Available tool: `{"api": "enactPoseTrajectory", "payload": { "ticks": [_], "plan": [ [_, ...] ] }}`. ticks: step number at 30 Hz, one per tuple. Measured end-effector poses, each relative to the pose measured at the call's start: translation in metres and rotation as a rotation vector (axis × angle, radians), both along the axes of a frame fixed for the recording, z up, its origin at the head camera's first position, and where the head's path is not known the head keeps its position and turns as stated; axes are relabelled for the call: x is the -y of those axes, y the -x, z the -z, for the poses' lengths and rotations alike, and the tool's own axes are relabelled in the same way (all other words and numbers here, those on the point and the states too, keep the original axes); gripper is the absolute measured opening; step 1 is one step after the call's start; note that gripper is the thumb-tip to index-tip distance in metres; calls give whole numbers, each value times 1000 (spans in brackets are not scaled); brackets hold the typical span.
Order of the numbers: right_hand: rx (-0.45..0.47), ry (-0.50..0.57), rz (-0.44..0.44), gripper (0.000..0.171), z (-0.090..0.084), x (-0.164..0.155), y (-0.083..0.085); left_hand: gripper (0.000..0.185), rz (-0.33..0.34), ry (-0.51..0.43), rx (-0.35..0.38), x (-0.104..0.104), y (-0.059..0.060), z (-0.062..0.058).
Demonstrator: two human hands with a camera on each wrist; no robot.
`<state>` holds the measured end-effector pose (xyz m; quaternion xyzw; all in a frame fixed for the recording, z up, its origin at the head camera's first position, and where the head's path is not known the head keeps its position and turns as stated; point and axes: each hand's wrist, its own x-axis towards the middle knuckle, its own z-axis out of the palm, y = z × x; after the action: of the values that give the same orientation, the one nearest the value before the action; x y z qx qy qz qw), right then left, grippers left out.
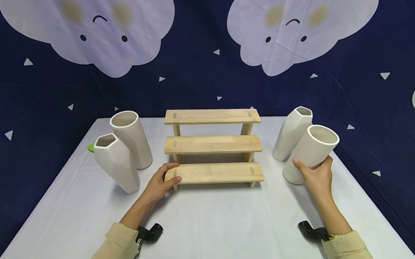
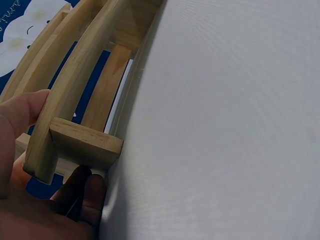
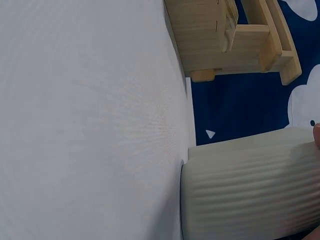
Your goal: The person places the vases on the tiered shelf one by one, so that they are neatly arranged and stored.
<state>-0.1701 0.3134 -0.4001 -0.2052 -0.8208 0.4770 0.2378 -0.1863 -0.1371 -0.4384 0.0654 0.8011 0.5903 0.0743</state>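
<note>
Closest to the person are two tan sleeves, each with a small black camera mount at the wrist, lying over a white table (image 1: 211,228). The left hand (image 1: 160,183) reaches forward and holds the left end of the bottom step of a little wooden stair shelf (image 1: 213,144). Its thumb lies along the front edge of that step and its fingers curl round the end; the left wrist view shows the hand (image 2: 30,200) wrapped about the board's end and the short leg under it. The right hand (image 1: 317,177) holds a white ribbed vase (image 1: 311,152) on the right side of the table. The thumb and fingers curl round its lower half. This vase leans over, its open mouth pointing up and to the right, and its bottom still touches the table, as the right wrist view shows (image 3: 250,187). Just behind it stands a white vase with flat sides (image 1: 292,132), touching or almost touching it. The shelf sits in the middle of the table, with three steps going up toward the back. On the left stand two more white vases close together: a flat-sided one (image 1: 116,163) in front and a ribbed one (image 1: 131,139) behind. Far back hangs a dark blue cloth (image 1: 205,80) with big pale clouds.
</note>
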Motion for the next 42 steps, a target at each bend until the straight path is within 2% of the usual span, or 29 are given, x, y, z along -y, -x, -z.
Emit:
{"api": "enactPoseTrajectory", "payload": {
  "ticks": [27, 34, 42],
  "plan": [
    [-5, -2, 11, 81, 0, 2, -2, 52, 3, -21, 19, 0, 1, 0],
    [3, -30, 16, 80, -3, 5, -4, 52, 7, -14, 12, 0, 1, 1],
    [11, -16, 7, 79, -9, 11, -7, 52, 14, -7, 0, 1, 1, 2]
  ]
}}
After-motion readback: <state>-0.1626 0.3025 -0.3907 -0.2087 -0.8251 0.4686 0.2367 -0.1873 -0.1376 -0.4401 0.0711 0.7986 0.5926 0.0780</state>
